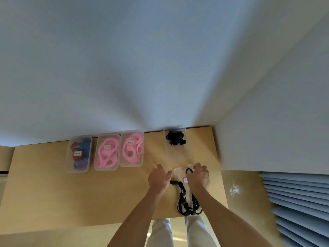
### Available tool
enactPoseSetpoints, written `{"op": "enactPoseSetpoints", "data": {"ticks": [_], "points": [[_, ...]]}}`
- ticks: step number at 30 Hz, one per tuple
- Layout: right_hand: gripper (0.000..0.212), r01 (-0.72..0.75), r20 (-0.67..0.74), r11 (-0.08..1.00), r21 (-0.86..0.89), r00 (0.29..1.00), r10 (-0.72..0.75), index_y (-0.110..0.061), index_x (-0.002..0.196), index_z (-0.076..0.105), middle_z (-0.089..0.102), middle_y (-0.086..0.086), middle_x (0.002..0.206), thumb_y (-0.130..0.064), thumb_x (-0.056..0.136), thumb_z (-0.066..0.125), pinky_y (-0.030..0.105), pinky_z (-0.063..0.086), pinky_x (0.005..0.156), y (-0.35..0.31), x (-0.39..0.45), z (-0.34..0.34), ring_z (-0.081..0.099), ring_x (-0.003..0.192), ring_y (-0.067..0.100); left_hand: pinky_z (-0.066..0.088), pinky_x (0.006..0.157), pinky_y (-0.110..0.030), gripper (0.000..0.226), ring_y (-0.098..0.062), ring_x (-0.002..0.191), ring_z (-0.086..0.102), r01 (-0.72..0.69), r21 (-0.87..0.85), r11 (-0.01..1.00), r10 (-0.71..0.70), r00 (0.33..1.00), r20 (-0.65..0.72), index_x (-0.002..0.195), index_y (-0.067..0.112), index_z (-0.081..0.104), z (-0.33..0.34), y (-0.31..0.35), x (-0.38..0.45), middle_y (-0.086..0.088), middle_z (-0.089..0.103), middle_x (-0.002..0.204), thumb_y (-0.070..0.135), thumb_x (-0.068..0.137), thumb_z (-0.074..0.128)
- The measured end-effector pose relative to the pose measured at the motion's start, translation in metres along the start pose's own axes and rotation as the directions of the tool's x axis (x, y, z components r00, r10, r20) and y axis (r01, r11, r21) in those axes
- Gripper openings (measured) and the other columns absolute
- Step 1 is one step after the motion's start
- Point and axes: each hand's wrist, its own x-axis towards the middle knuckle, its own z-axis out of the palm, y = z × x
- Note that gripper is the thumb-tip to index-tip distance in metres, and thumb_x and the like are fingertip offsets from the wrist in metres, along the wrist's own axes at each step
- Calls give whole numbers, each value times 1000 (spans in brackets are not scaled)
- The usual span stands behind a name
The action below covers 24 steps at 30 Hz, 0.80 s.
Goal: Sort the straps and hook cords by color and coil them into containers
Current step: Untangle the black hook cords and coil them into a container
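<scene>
Head view: the table [53, 184] carries four boxes along its far edge, one with dark blue and purple straps [79, 154], two with pink cords [106, 152] [131, 148], and an open box with a black bundle [176, 139]. Nearer, a fifth box [179, 172] sits between the hands, and a long black strap [185, 202] trails from it toward the table's near edge. The right hand [199, 175] curls over the box, its grip apparently clamped on the strap. The left hand [159, 177] rests beside, fingers loosely curled; whether it holds the strap end I cannot tell. Probably best to feed the strap in short loops, steadying the box.
</scene>
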Motion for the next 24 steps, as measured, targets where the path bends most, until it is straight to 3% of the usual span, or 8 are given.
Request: {"op": "enactPoseSetpoints", "data": {"ticks": [4, 7, 11, 14, 17, 19, 21, 24], "points": [[35, 144, -61, 989, -29, 988, -145, -6, 106, 64, 57, 12, 114, 5, 73, 58, 39, 47, 84, 11, -6, 18, 51, 105, 31, 54, 84, -37, 36, -29, 100, 65, -49, -52, 997, 49, 999, 2, 117, 7, 55, 9, -1, 0, -13, 67, 106, 35, 95, 56], [39, 304, -51, 952, 33, 952, -303, -1, 104, 66, 61, 16, 110, 11, 71, 49, 42, 48, 81, 9, -10, 29, 54, 100, 36, 52, 71, -35, 25, -30, 86, 63, -96, -196, 976, 99, 995, 5, 97, 3, 59, 11, -3, -3, -12, 66, 91, 22, 82, 62], [32, 290, 68, 950, 117, 952, -299, -7, 106, 66, 67, 13, 99, 4, 86, 44, 38, 52, 69, 7, -18, 38, 64, 89, 33, 37, 64, -25, 11, -24, 84, 59, -173, -188, 967, 202, 968, 148, 83, 6, 61, 13, -11, -10, -6, 64, 87, 1, 73, 59], [39, 248, 170, 967, 64, 952, -255, -10, 112, 64, 64, 11, 105, 6, 80, 48, 33, 48, 64, 10, -24, 43, 64, 88, 31, 36, 56, -21, 13, -17, 67, 56, -7, -333, 943, 80, 975, 206, 68, 13, 60, 5, -13, -11, 1, 61, 69, 6, 78, 60], [44, 255, 191, 966, -53, 952, -241, -13, 122, 59, 55, 10, 121, 4, 83, 49, 32, 47, 73, 15, -30, 52, 61, 103, 30, 40, 50, -25, 12, -25, 52, 56, 189, -560, 807, -49, 966, 255, 67, 4, 61, -4, -13, -9, -10, 60, 59, 11, 78, 60], [34, 226, 157, 971, -74, 964, -213, -12, 115, 63, 55, 9, 118, 2, 87, 50, 34, 51, 75, 14, -33, 55, 62, 102, 30, 46, 52, -28, 7, -25, 54, 60, 194, -617, 763, -47, 968, 247, 72, 5, 63, -8, -15, -9, -13, 62, 64, 2, 78, 61], [23, 211, 131, 975, -64, 971, -202, -12, 106, 70, 57, 9, 113, -4, 90, 56, 35, 53, 74, 8, -37, 56, 63, 97, 30, 52, 61, -33, 13, -26, 61, 64, 169, -599, 783, -34, 972, 231, 84, 6, 62, -11, -21, -11, -17, 64, 73, -7, 80, 61], [23, 212, 89, 977, -22, 974, -210, -12, 110, 70, 59, 10, 114, -7, 93, 56, 35, 50, 73, -5, -43, 56, 58, 103, 30, 44, 51, -29, 17, -27, 57, 60, 179, -585, 791, -6, 958, 285, 80, -2, 65, -24, -30, -9, -22, 62, 75, -13, 80, 51]]}}
